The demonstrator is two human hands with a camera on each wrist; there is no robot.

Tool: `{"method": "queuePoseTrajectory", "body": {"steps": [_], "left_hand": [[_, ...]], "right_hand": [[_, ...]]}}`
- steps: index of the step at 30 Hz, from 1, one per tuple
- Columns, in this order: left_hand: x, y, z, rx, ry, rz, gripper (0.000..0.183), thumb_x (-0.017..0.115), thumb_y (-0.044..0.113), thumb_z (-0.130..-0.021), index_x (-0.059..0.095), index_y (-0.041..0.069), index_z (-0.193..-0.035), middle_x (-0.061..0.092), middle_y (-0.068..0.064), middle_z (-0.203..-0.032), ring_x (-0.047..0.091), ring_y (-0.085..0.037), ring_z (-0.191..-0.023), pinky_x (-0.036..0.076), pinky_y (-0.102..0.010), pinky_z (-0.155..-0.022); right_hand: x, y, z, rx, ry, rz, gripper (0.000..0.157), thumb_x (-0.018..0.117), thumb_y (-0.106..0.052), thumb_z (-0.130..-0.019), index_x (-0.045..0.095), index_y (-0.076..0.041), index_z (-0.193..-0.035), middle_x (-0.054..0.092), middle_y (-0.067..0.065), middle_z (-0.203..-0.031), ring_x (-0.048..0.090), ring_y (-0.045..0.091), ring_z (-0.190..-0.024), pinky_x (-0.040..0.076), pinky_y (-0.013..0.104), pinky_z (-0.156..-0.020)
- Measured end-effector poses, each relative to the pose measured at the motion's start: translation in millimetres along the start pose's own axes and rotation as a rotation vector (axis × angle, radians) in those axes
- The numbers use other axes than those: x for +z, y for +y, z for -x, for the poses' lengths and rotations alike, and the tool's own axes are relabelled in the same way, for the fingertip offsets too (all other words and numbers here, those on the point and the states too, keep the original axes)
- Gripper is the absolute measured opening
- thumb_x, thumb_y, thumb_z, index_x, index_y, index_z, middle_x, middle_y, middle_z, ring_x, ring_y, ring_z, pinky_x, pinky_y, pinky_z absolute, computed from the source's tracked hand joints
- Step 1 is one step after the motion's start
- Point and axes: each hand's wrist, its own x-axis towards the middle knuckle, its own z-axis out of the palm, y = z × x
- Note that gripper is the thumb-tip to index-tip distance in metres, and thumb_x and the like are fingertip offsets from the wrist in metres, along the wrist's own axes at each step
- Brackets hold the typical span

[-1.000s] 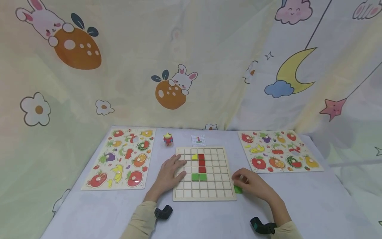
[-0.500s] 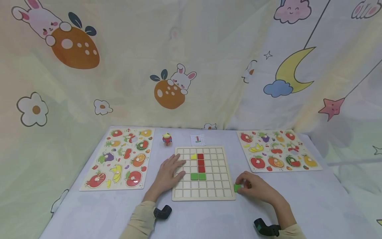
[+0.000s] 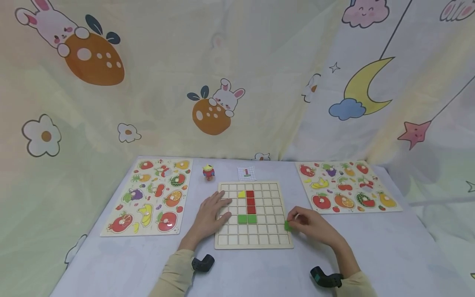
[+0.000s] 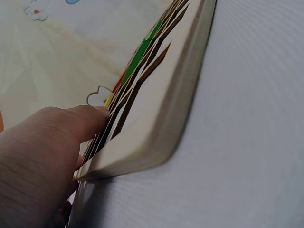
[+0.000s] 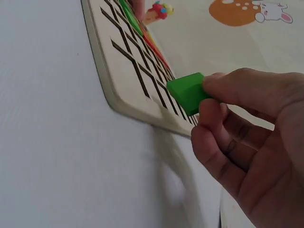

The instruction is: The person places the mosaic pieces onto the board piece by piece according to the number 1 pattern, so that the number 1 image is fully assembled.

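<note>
A wooden grid board (image 3: pixel 254 241) lies in the middle of the table. In its cells sit a yellow tile (image 3: pixel 242 194), a column of red tiles (image 3: pixel 250 202) and two green tiles (image 3: pixel 247 219) side by side. My left hand (image 3: pixel 210 216) rests on the board's left edge with its fingers spread; in the left wrist view the thumb (image 4: pixel 90 118) lies on the rim. My right hand (image 3: pixel 311 225) pinches a green square tile (image 5: pixel 187 92) between thumb and fingertips, just over the board's right edge.
Behind the board lie a small card (image 3: pixel 246 173) with a grid pattern and a toy figure (image 3: pixel 208 172). Fruit puzzle boards stand at the left (image 3: pixel 148 198) and right (image 3: pixel 346 187). A printed cloth (image 3: pixel 159 82) hangs behind the table.
My right hand has taken hold of the green tile beside the board, lifted it and moved it left to the board's right edge. The left hand has stayed in place.
</note>
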Motion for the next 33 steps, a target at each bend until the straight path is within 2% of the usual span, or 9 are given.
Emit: {"method": "queuePoseTrajectory", "body": {"steps": [8, 16, 24, 33], "left_hand": [[2.0, -1.7, 0.0, -0.002, 0.003, 0.0, 0.044, 0.059, 0.036, -0.091, 0.055, 0.023, -0.132, 0.036, -0.006, -0.152, 0.024, -0.027, -0.145, 0.02, -0.052, -0.117], [1.8, 0.3, -0.1, 0.01, -0.003, 0.008, 0.044, 0.059, 0.036, -0.091, 0.055, 0.022, -0.132, 0.036, -0.007, -0.152, 0.024, -0.028, -0.145, 0.02, -0.052, -0.117], [3.3, -0.2, -2.4, 0.004, -0.01, -0.006, 0.044, 0.059, 0.037, -0.091, 0.054, 0.023, -0.133, 0.036, -0.005, -0.152, 0.023, -0.027, -0.145, 0.019, -0.051, -0.118], [3.8, -2.0, -3.0, 0.0, -0.014, -0.002, 0.044, 0.059, 0.038, -0.091, 0.054, 0.023, -0.133, 0.036, -0.006, -0.152, 0.023, -0.027, -0.145, 0.02, -0.052, -0.117]], "right_hand": [[22.7, -10.6, -26.7, -0.032, 0.006, -0.039, 0.012, 0.066, -0.026, -0.089, 0.062, -0.016, -0.096, 0.063, -0.001, -0.09, 0.057, 0.012, -0.076, 0.048, 0.018, -0.068], [41.2, -21.9, -46.9, -0.012, 0.054, 0.042, 0.008, 0.066, -0.024, -0.088, 0.062, -0.021, -0.094, 0.06, -0.006, -0.082, 0.053, 0.011, -0.073, 0.045, 0.019, -0.063], [49.8, -24.0, -52.9, -0.018, 0.074, 0.171, 0.006, 0.066, -0.022, -0.088, 0.062, -0.025, -0.092, 0.056, -0.011, -0.081, 0.05, 0.009, -0.071, 0.044, 0.02, -0.061], [53.0, -24.8, -52.2, -0.027, 0.081, 0.2, 0.005, 0.067, -0.022, -0.088, 0.063, -0.024, -0.09, 0.054, -0.012, -0.084, 0.048, 0.008, -0.071, 0.043, 0.018, -0.06]]}}
